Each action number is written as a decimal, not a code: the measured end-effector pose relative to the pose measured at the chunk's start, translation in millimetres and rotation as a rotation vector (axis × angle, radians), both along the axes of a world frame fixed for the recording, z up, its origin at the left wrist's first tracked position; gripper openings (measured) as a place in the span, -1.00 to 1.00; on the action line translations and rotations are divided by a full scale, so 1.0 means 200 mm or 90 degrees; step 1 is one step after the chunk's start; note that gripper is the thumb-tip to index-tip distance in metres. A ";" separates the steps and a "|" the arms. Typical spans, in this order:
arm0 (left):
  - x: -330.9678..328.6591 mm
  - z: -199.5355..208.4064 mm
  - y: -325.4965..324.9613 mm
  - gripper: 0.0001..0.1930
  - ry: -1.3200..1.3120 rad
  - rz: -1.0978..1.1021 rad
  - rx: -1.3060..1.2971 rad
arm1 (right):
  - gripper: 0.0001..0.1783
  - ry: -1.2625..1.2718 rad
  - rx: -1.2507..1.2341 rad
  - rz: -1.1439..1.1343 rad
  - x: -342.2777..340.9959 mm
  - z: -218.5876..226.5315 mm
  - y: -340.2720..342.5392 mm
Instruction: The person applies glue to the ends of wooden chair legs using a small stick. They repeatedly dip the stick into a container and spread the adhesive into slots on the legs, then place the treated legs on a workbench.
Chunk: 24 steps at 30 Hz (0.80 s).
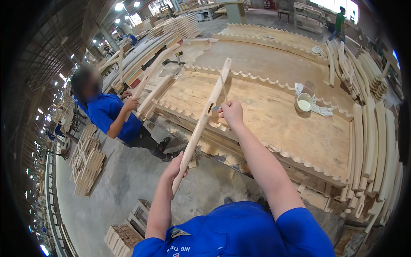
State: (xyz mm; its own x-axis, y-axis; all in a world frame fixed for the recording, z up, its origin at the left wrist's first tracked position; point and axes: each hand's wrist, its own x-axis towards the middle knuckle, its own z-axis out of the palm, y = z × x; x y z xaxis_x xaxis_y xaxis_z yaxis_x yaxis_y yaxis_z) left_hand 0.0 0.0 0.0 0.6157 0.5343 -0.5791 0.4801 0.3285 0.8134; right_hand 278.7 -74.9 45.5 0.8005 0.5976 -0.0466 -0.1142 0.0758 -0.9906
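Note:
A long, pale wooden furniture leg (pixel 198 130) with slots cut in it slants from my body toward the workbench. Its far part lies over the notched rail of the bench. My left hand (pixel 174 168) is closed around the near end. Beside the leg's middle slot (pixel 209 107), my right hand (pixel 231 114) is closed on a small tool with a flat grey blade (pixel 215 109), like a putty knife. The blade is at or close to the slot; whether it touches I cannot tell. A thin stick (pixel 224 91) shows just above my right fingers.
On the bench (pixel 265 109) stand a cup of cream-coloured paste (pixel 304 103) and a crumpled white cloth (pixel 322 111). Curved wooden parts (pixel 369 145) line its right end. A co-worker (pixel 107 113) at left handles another wooden piece (pixel 143 81). A hammer (pixel 173 59) lies beyond.

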 end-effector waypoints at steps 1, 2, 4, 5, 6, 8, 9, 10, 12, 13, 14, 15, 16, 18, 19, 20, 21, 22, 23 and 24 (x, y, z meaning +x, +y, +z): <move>-0.02 -0.01 -0.01 -0.50 0.001 0.010 -0.001 | -0.84 -0.014 0.002 0.002 -0.04 0.00 0.04; -0.04 -0.03 -0.02 -0.51 0.002 0.021 -0.002 | -0.86 -0.028 0.005 0.005 -0.07 0.01 0.06; 0.03 0.10 0.03 -0.51 0.010 -0.034 0.024 | -0.85 -0.164 -0.017 -0.098 0.01 -0.05 0.13; 0.09 0.11 0.02 -0.51 0.002 -0.057 0.026 | -0.85 -0.241 -0.043 -0.146 0.08 -0.09 0.13; 0.07 0.10 0.02 -0.51 0.012 -0.046 0.024 | -0.85 -0.189 -0.022 -0.126 0.05 -0.09 0.15; 0.00 0.08 0.02 -0.51 0.032 -0.013 0.021 | -0.85 -0.081 0.020 -0.075 -0.06 -0.04 0.19; 0.00 0.08 0.02 -0.51 0.030 -0.011 0.016 | -0.84 -0.067 0.039 -0.094 -0.08 -0.04 0.19; 0.00 0.08 0.02 -0.51 0.028 -0.011 0.010 | -0.84 -0.054 0.059 -0.113 -0.10 -0.04 0.19; 0.01 0.07 0.02 -0.51 0.029 -0.007 0.004 | -0.82 -0.042 0.083 -0.133 -0.13 -0.06 0.18; 0.01 0.06 0.01 -0.51 0.033 -0.003 0.002 | -0.82 -0.043 0.088 -0.131 -0.15 -0.09 0.16; 0.01 0.06 0.02 -0.51 0.036 0.002 0.001 | -0.81 -0.045 0.093 -0.129 -0.16 -0.10 0.16; 0.02 0.07 0.01 -0.50 0.038 -0.009 0.005 | -0.80 -0.050 0.092 -0.138 -0.15 -0.11 0.16; 0.04 0.08 0.01 -0.50 0.039 -0.019 0.010 | -0.79 -0.055 0.091 -0.147 -0.13 -0.12 0.16; 0.06 0.08 0.01 -0.50 0.045 -0.026 0.015 | -0.78 -0.054 0.091 -0.165 -0.13 -0.12 0.16; 0.06 0.08 0.01 -0.49 0.049 -0.024 0.016 | -0.78 -0.048 0.093 -0.176 -0.14 -0.10 0.17; 0.07 0.08 0.00 -0.49 0.053 -0.023 0.018 | -0.78 -0.043 0.094 -0.187 -0.15 -0.08 0.17; 0.05 0.08 0.01 -0.49 0.052 -0.023 0.021 | -0.78 -0.009 0.112 -0.196 -0.17 -0.08 0.17; 0.04 0.07 0.02 -0.48 0.052 -0.023 0.024 | -0.78 0.026 0.130 -0.204 -0.20 -0.08 0.17; 0.03 0.07 0.03 -0.48 0.051 -0.023 0.027 | -0.78 0.061 0.147 -0.212 -0.22 -0.08 0.17; 0.02 0.06 0.03 -0.47 0.051 -0.021 0.028 | -0.77 0.047 0.136 -0.209 -0.23 -0.09 0.16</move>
State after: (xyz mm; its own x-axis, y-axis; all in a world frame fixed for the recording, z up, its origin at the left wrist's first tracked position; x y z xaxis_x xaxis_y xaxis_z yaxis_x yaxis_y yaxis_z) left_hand 3.2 5.4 11.8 0.5859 0.5406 -0.6036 0.5535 0.2770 0.7854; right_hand 232.4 -42.9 28.0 0.9499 0.3123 -0.0139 -0.1199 0.3231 -0.9387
